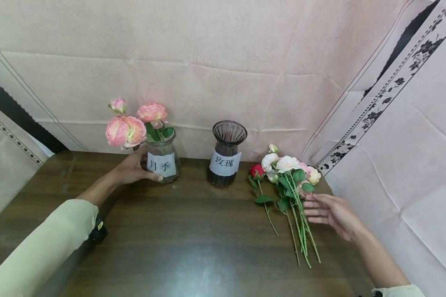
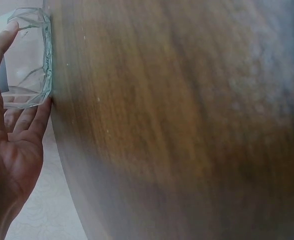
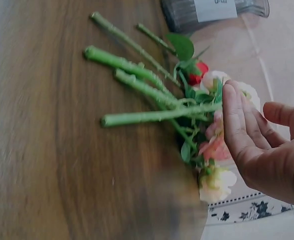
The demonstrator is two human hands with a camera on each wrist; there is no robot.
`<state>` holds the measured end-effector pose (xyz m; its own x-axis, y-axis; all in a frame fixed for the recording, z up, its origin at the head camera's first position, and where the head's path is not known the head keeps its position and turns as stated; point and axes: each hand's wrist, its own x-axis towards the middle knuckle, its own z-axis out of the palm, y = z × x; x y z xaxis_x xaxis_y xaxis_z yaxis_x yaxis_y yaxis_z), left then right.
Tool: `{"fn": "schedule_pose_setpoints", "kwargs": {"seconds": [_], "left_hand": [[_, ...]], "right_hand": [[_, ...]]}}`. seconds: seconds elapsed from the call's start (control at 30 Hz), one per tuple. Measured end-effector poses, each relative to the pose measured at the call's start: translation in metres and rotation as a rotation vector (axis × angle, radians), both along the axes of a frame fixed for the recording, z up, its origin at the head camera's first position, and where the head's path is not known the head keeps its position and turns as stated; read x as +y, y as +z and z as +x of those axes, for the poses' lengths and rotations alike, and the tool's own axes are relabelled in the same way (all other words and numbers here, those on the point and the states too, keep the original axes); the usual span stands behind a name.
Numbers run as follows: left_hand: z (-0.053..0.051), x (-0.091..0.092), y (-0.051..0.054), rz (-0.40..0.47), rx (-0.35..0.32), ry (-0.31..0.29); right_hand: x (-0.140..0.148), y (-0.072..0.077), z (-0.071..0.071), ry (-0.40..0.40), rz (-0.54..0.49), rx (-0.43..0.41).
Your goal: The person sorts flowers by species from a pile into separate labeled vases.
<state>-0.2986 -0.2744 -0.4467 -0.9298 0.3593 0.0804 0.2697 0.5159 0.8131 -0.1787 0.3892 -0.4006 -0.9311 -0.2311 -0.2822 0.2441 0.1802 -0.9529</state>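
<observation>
On the table (image 1: 178, 247) near its back edge, left hand (image 1: 131, 168) grasping a glass vase (image 1: 162, 163), pink flowers (image 1: 125, 131) inside, right hand (image 1: 332, 212) straight-fingered by green stems (image 1: 302, 235)

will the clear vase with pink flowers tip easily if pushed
The clear glass vase could tip fairly easily, since large pink blooms lean over one side. Its see-through wall looks like glass, so a fall might break it. The left hand gripping it should help steady it.

On the table (image 1: 193, 222), left to right: jar (image 1: 163, 149) holding blooms (image 1: 125, 131), vase (image 1: 227, 147), loose flowers (image 1: 288, 164); cloth (image 1: 208, 62) behind
</observation>
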Motion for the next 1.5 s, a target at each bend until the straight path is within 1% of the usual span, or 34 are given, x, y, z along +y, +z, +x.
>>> {"fn": "schedule_pose_setpoints", "kwargs": {"seconds": [0.1, 0.3, 0.4, 0.53, 0.63, 0.77, 0.9, 1.03, 1.17, 1.4, 1.5], "left_hand": [[0.0, 0.0, 0.0, 0.002, -0.002, 0.001], [0.001, 0.0, 0.0, 0.004, -0.003, -0.001], [0.001, -0.001, 0.0, 0.002, 0.001, 0.0], [0.001, -0.002, -0.001, 0.004, 0.009, 0.001], [0.002, -0.002, 0.0, 0.001, 0.01, 0.007], [0.002, -0.002, -0.001, -0.002, 0.013, 0.01], [0.002, -0.002, -0.001, 0.0, 0.014, 0.016], [0.002, -0.001, -0.001, 0.006, 0.005, 0.019], [0.001, 0.0, -0.001, 0.013, 0.005, 0.011], [0.0, -0.001, -0.002, 0.015, 0.002, 0.008], [0.0, 0.0, -0.002, 0.017, 0.002, 0.003]], "right_hand": [[0.008, -0.005, 0.001, 0.005, 0.029, -0.018], [0.019, -0.016, 0.004, 0.067, 0.021, -0.056], [0.02, -0.021, 0.006, 0.085, 0.039, -0.064], [0.014, -0.024, 0.008, 0.061, 0.081, -0.051], [0.007, -0.025, 0.009, 0.022, 0.125, -0.027], [-0.005, -0.027, 0.009, -0.028, 0.205, 0.016], [-0.013, -0.027, 0.007, -0.045, 0.24, 0.065], [-0.014, -0.024, 0.007, -0.035, 0.242, 0.087], [-0.012, -0.021, 0.006, -0.009, 0.24, 0.073], [-0.011, -0.019, 0.005, 0.039, 0.103, 0.002], [-0.013, -0.019, 0.004, 0.037, 0.099, -0.027]]}}
